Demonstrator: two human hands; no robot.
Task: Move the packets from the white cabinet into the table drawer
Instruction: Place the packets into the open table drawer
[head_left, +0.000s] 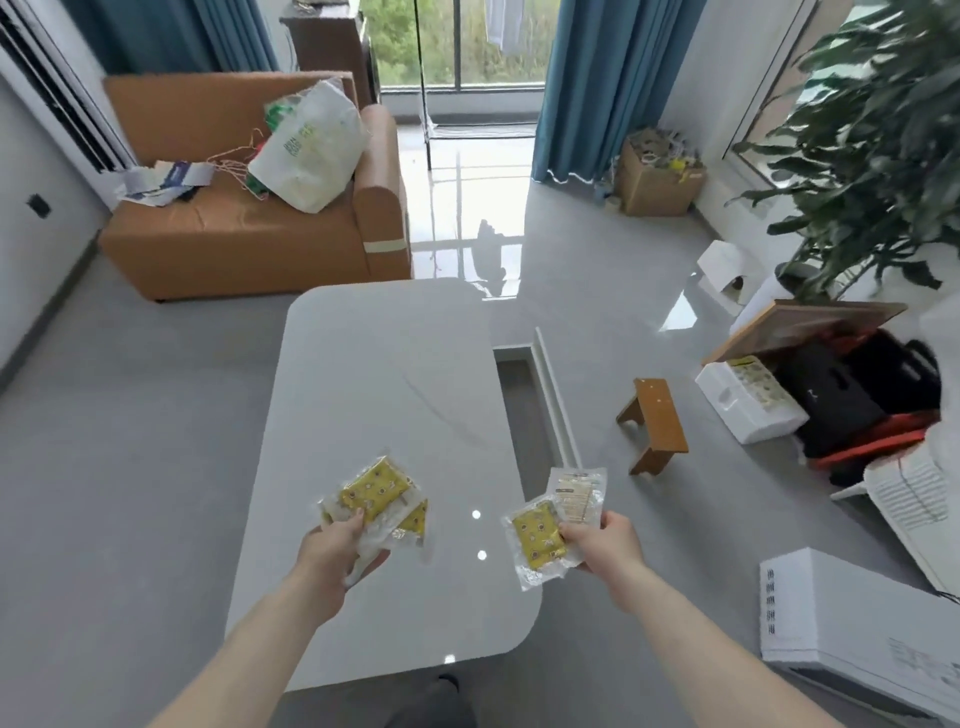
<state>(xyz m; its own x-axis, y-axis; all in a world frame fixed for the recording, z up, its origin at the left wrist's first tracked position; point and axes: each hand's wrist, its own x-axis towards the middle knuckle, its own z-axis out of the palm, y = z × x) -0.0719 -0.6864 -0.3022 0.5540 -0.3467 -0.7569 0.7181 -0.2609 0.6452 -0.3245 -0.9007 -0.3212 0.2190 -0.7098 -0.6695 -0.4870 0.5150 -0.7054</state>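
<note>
Mid-carry, both arms stretched forward over lower centre of frame. Left hand (337, 545) pinching left packets (376, 493), yellow, crinkly clear wrap, above table (374, 364). Right hand (602, 543) clamped on right packets (553, 514) just past table's right edge. Open drawer (524, 410) sticking out further up, centre-right. Next up, probably: swing both loads right, lower in, let go. Wooden stool (655, 423) beyond, orange sofa (244, 208) upper left.
</note>
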